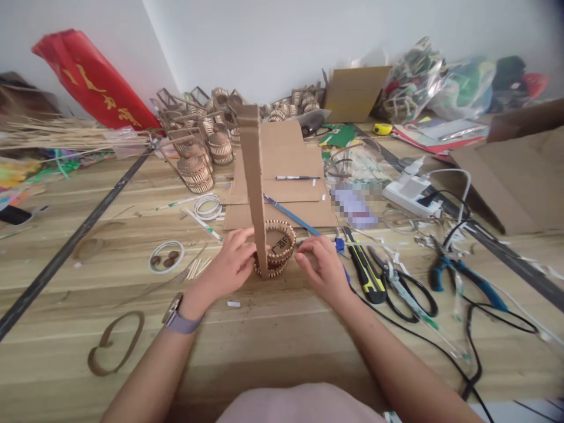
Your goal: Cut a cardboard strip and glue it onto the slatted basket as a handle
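Observation:
A small round basket (282,258) ringed with short bamboo pieces stands on the wooden table, with dark writing on its inner base. A tall upright cardboard strip (252,176) rises at its left side, folded over at the top. My left hand (233,261) is closed around the strip's lower end and the basket's left edge; some fingertips are hidden behind the strip. To the right of the basket, my right hand (324,264) hovers with curved fingers, thumb and forefinger apart. It appears to hold nothing. Beyond the basket a blue stick (291,212) lies slanted over flat cardboard (282,158).
At right lie a box cutter (365,264), scissors (400,288), pliers (467,273) and black cables. A tape roll (166,257) holding brown discs and a curled brown strip (115,343) are at left. Finished baskets (194,167) stand at the back.

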Demonstrator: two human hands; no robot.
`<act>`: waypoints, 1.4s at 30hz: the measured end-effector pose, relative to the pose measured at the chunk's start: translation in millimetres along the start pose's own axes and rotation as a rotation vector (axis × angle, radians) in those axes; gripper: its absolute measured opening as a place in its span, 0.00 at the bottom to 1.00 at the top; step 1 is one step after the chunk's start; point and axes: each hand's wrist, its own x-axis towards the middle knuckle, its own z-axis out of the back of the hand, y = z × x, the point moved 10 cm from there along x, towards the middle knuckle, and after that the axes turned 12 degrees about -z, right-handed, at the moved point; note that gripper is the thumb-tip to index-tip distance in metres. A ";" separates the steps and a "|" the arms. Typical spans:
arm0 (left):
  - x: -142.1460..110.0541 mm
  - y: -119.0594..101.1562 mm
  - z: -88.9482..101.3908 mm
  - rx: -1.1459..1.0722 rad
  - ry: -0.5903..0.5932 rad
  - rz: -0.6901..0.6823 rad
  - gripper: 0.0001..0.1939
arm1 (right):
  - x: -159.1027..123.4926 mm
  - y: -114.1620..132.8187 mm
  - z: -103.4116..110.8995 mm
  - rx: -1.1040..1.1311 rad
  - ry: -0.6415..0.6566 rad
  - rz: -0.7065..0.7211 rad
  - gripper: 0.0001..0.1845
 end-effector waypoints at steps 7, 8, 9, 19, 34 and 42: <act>-5.8 -3.5 6.4 -0.239 -0.090 0.101 0.09 | -0.9 0.6 -1.1 0.022 -0.001 -0.014 0.07; -6.1 -3.6 6.1 -0.243 -0.098 0.102 0.09 | -1.0 0.6 -1.0 0.021 -0.004 -0.015 0.07; -6.5 -3.5 5.6 -0.243 -0.102 0.104 0.09 | -1.0 0.3 -1.1 0.020 -0.005 -0.018 0.07; -8.6 0.5 6.8 -0.158 -0.166 0.114 0.08 | -0.8 1.8 0.4 0.000 -0.021 -0.001 0.07; -53.0 43.0 -32.7 -0.611 -0.372 0.432 0.27 | 3.4 13.9 -26.3 -0.060 0.193 0.081 0.11; -62.0 52.1 -58.3 -0.805 -0.389 0.501 0.29 | 5.5 31.2 -25.7 -0.026 0.228 0.143 0.09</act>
